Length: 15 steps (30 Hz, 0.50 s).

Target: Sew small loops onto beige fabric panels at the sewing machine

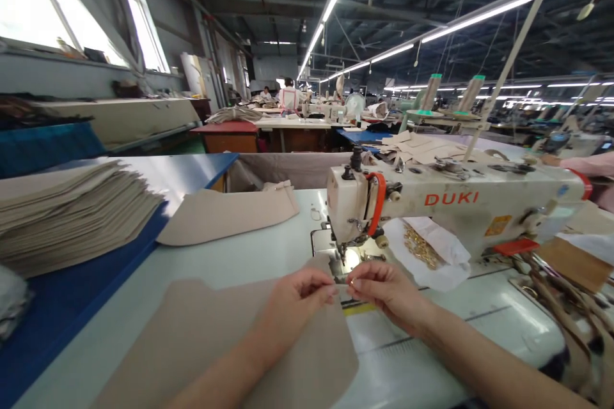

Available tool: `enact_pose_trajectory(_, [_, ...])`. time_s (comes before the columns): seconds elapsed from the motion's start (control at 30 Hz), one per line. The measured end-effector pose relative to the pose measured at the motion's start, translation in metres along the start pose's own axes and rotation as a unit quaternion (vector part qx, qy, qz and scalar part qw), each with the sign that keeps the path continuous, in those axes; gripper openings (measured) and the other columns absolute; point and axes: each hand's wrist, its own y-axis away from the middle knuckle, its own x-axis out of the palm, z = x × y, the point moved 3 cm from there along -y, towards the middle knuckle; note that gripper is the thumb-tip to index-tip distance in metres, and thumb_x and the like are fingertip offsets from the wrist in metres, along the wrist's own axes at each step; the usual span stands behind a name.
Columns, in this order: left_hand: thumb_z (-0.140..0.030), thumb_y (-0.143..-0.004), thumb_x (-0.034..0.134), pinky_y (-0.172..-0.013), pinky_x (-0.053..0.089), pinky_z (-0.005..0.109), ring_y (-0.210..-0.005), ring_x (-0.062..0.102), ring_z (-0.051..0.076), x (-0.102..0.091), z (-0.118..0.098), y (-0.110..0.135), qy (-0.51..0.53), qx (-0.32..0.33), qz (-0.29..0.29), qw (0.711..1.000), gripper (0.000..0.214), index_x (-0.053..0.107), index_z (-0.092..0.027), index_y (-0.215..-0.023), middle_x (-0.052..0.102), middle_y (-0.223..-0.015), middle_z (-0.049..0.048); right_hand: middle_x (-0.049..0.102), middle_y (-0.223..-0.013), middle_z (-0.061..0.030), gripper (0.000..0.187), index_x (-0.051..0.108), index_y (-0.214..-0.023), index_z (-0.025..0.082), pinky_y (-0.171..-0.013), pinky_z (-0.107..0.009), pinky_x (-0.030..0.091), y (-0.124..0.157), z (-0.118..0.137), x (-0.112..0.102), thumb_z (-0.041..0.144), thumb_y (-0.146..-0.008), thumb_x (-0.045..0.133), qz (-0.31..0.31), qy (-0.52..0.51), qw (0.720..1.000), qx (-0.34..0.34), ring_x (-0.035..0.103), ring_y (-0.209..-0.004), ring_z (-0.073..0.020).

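Observation:
My left hand is closed in a pinch, with its thumb and forefinger at the end of a short pale strip. Below that hand lies a large beige fabric panel, spread over the pale table top. My right hand pinches a tiny gold metal piece at the strip's other end; its exact shape is hidden by the fingers. Both hands meet just in front of the needle area of a white sewing machine, whose lamp lights the plate.
An open white bag of gold metal pieces lies under the machine arm. Another beige panel rests behind my left hand. A stack of cut panels sits on the blue table at left. Brown straps hang at right.

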Motion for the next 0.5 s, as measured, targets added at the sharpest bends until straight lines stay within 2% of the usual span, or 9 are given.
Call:
enact_pose_trajectory(0.1, [-0.030,-0.071,0.063,-0.062,0.045,0.023,-0.063,0.061,0.014,0.001,0.001,0.002,-0.030,0.016,-0.027,0.999,0.013,0.065,-0.017,-0.072,0.066,-0.064,0.0000,0.070,-0.069,0.0012,0.031,0.068,-0.067,0.016,-0.065,-0.020,0.049,-0.010,-0.009,0.008,0.033,-0.049,0.087,-0.025,0.013,1.000,-0.012,0.062,-0.061,-0.0078])
enact_pose_trajectory(0.27, [-0.028,-0.074,0.058,-0.058,0.044,0.023,-0.060,0.060,0.015,-0.001,-0.002,0.004,-0.095,0.014,-0.097,0.991,0.012,0.061,-0.018,-0.068,0.064,-0.061,-0.0009,0.070,-0.066,0.0004,0.035,0.064,-0.068,0.016,-0.067,-0.023,0.048,-0.019,-0.018,0.018,0.038,-0.051,0.085,-0.036,0.026,0.998,-0.038,0.063,-0.064,-0.0110])
enact_pose_trajectory(0.5, [-0.027,-0.074,0.056,-0.055,0.043,0.022,-0.055,0.059,0.013,-0.002,-0.014,0.007,-0.182,0.030,-0.127,0.975,0.012,0.061,-0.020,-0.065,0.064,-0.059,-0.0029,0.069,-0.067,0.0009,0.035,0.063,-0.070,0.018,-0.067,-0.024,0.048,-0.018,-0.018,0.018,0.042,-0.054,0.082,-0.045,0.051,0.996,-0.064,0.066,-0.070,-0.0143])
